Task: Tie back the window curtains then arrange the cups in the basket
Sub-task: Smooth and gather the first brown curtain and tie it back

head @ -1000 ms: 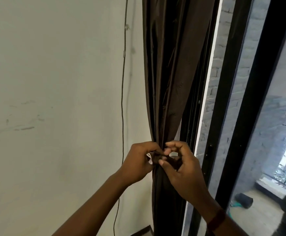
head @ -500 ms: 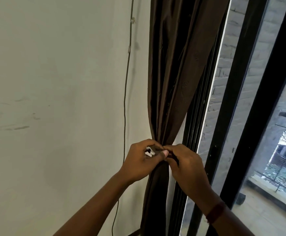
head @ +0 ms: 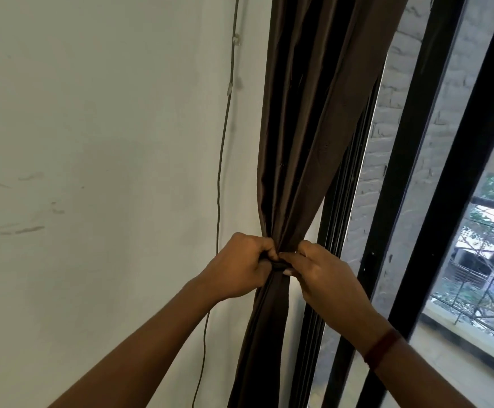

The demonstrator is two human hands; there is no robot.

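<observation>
Curtain [head: 307, 148] gathered; my left hand [head: 238, 267] and right hand [head: 323, 276] both pinch its tie [head: 279, 265], curled tighter than before.

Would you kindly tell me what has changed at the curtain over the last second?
The right hand closed its spread fingers and drew in against the left hand; both now pinch the dark tie round the curtain. The curtain stays gathered at the same spot; the wall cable is unchanged.
</observation>
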